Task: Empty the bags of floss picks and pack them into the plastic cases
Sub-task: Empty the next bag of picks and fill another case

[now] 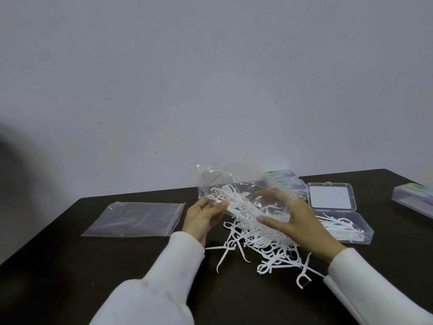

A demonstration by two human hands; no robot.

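Head camera showed both hands holding a clear bag point(234, 184) tipped above a dark counter point(58, 266). Left hand point(202, 216) pinched its near edge; right hand point(290, 219) gripped the other side. Floss picks point(264, 245) spilled from it into a pile beneath. An open plastic case point(337, 212), partly filled, sat just right. An emptied bag point(136, 219) lay left. Emptying seemed underway; next, probably gathering picks into the case.
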